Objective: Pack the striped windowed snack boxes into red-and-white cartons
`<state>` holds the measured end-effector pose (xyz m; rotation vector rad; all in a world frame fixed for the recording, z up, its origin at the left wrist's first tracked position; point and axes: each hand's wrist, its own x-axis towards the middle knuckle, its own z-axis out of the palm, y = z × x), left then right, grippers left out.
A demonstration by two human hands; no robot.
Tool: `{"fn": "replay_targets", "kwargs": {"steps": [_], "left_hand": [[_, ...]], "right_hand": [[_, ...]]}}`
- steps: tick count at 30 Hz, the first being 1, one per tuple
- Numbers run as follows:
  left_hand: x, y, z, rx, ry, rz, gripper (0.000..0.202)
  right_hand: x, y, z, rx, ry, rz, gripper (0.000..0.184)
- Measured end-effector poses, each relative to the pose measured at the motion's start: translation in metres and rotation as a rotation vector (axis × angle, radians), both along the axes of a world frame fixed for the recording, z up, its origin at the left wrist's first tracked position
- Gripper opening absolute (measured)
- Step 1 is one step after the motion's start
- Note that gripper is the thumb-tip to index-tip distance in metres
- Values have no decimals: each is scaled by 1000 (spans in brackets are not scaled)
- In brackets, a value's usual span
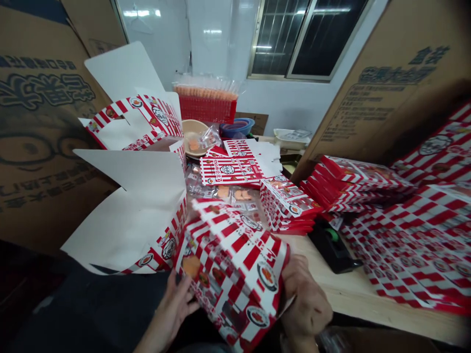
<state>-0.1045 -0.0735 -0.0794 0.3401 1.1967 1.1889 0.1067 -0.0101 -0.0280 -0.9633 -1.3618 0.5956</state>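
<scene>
Low in the view, a red-and-white striped cardboard box [239,260] is tilted between my two hands, with a printed face of logos toward me. My left hand [174,301] holds its left end, fingers bent against the lower edge. At the opposite end, my right hand [307,296] is curled closed on the box's edge; its fingertips are partly hidden and slightly blurred. Behind the box lie clear packets [243,195] with orange pieces inside. Flat striped cartons [231,169] rest farther back, and a short stack of filled striped boxes [289,203] stands to their right.
Open striped boxes with white insides [147,206] stand at left. A black tape dispenser [334,247] sits near large box stacks [415,235] on the right. At the back are a red basket [206,108], a beige bowl [193,130] and a blue basin [237,128]. Tall brown cartons [349,108] flank the table.
</scene>
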Motion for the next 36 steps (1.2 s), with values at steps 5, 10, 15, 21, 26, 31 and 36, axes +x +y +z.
{"fn": "replay_targets", "kwargs": {"steps": [5,10,15,21,26,31,36], "left_hand": [[-16,-2,-18,-95,632,-458,67],[-36,18,43,300,1322,-500,27],[-8,97,106,706,1106,-575,29],[14,192,124,933,1004,-620,54],[-12,199,97,825,888,-521,44],[-14,186,58,586,813,-392,50],[17,161,42,540,1142,-448,57]], "right_hand": [[22,9,-25,361,-340,-185,26],[29,-4,-50,47,-206,-265,17],[22,3,-49,-276,156,-268,44],[17,28,-26,-389,-132,-31,59],[11,39,-15,-463,-646,60,68],[9,48,-17,-498,-683,42,58],[15,62,-29,-446,-569,-120,58]]}}
